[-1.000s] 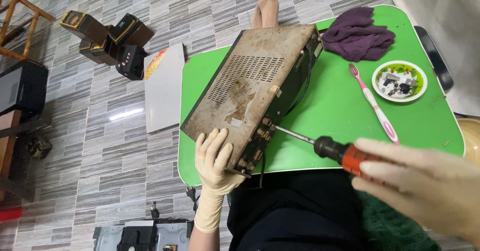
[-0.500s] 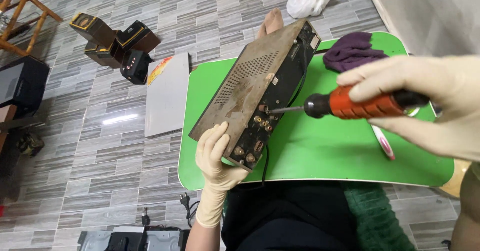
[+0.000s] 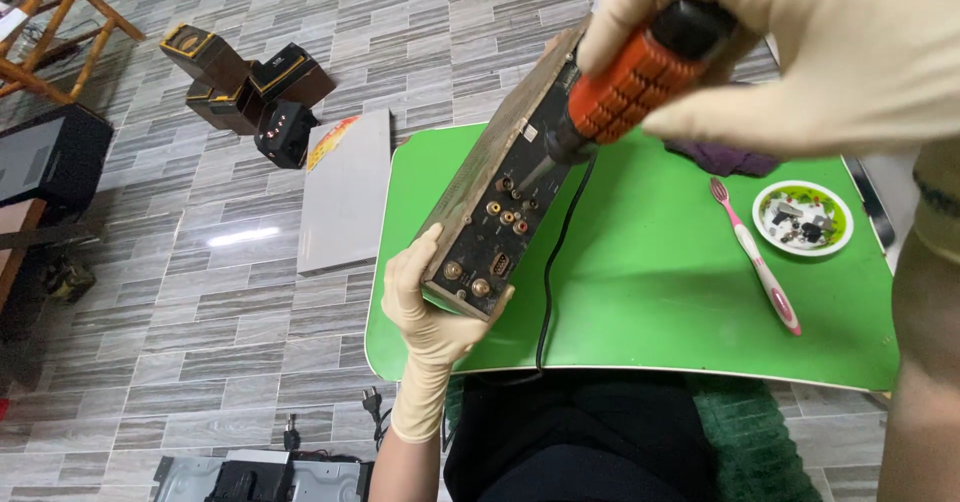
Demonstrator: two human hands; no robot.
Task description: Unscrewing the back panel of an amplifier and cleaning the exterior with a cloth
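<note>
**Worn metal box tipped on edge over green table**

At frame centre, the gloved left hand [image 3: 432,307] clamps the lower corner of a rusted, rigid electronics box [image 3: 500,197], likely weighty and best gripped by its edges. The right hand [image 3: 800,47] is wrapped around an orange-handled screwdriver [image 3: 625,77] against its socket-studded rear panel.

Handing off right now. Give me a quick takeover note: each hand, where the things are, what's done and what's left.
Left hand: gloved, gripping the near end of the metal device box, tilted on edge over the green table.
Right hand: gloved, holding the orange-handled screwdriver, tip at the box's rear connector panel.
Toothbrush and small dish of loose parts lie on the table to the right.
Done: some small parts are already in the dish.
Left: the casing is still closed.
</note>
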